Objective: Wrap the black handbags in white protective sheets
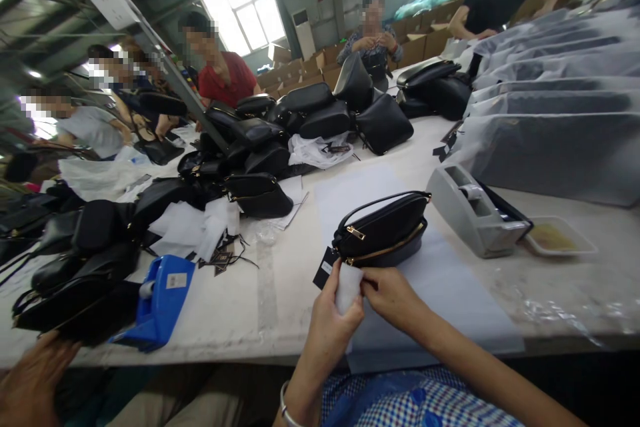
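A black handbag (384,229) with gold zippers lies on a white sheet (440,280) on the table, a black tag (325,268) hanging at its left end. My left hand (330,323) and my right hand (393,293) meet just in front of the bag, both pinching a small white foam piece (347,287). The foam sits right beside the tag.
A grey tape dispenser (475,210) and a shallow tray (563,237) stand to the right. A blue tape dispenser (160,300) sits at left among piled black bags (90,260). Wrapped bags (550,113) are stacked at right. Several people work around the table; another person's hand (30,380) is at the lower left.
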The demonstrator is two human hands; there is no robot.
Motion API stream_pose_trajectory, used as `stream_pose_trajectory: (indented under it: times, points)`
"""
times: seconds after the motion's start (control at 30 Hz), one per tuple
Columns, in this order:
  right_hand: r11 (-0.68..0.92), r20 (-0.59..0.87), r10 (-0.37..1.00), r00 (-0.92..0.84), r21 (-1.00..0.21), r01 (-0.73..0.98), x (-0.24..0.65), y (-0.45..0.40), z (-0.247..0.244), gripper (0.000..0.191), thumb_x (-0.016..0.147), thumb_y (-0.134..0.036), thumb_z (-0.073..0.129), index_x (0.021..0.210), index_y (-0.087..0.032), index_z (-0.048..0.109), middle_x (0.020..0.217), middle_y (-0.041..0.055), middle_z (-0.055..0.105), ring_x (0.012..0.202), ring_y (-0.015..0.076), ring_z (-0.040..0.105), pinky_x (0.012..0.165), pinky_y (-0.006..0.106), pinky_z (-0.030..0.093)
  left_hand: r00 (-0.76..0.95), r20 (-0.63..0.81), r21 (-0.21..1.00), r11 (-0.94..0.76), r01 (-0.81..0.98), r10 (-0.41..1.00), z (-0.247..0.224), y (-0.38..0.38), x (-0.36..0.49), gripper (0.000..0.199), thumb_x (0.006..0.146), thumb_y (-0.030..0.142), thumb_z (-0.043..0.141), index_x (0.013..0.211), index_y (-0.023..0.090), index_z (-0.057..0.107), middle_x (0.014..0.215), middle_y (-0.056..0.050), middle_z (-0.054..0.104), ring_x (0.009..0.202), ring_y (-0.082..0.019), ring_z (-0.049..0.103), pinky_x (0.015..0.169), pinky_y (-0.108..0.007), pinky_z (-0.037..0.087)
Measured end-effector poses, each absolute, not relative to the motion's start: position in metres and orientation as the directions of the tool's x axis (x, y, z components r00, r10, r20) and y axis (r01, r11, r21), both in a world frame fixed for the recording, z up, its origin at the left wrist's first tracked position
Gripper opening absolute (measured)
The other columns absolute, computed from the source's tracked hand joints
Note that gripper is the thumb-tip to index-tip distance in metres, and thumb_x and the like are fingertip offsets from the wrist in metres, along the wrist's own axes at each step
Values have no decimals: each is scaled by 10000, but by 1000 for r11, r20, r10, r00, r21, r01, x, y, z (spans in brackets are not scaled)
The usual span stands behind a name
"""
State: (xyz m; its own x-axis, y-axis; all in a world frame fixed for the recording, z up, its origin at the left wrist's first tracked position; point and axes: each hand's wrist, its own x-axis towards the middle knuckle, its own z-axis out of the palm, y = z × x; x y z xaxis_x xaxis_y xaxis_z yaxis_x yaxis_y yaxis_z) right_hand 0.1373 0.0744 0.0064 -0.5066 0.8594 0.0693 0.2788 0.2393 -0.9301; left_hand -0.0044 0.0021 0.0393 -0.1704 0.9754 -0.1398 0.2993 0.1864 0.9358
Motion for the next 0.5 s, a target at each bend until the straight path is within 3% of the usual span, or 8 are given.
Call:
stream_pose_trajectory:
  times: [0.1,0.2,0.37,0.5]
  points:
    - [-59,-52,832,-553,-998,4,147,66,7,366,942,-441,483,876,-169,719,877,51,719,818,198,643,779,308,497,-216,-87,934,155,323,972,35,1,1,758,797,229,617,1501,143,350,1406,-109,568,1251,-275,563,1047,-354,445]
    - [-266,-168,811,-561,-959,-97,143,59,9,497,885,-608,539,889,-147,722,882,68,713,823,212,644,820,347,516,-292,-41,914,154,375,956,27,1,9,786,777,224,635,1505,165,346,1414,-105,562,1267,-275,557,1049,-348,442]
    - [-311,-232,852,-470,-946,-96,120,61,10,436,712,-544,764,800,-118,738,743,44,698,731,205,628,689,304,510,-389,-18,893,189,408,921,20,1,18,837,783,234,646,1533,205,274,1438,-105,538,1272,-277,555,1053,-369,436]
    - [-225,-144,841,-522,-970,-95,129,62,7,450,796,-567,682,919,-139,750,871,50,718,872,231,645,810,329,520,-389,-20,921,168,351,921,23,4,17,852,798,267,664,1538,193,248,1461,-112,512,1351,-277,472,1110,-384,383]
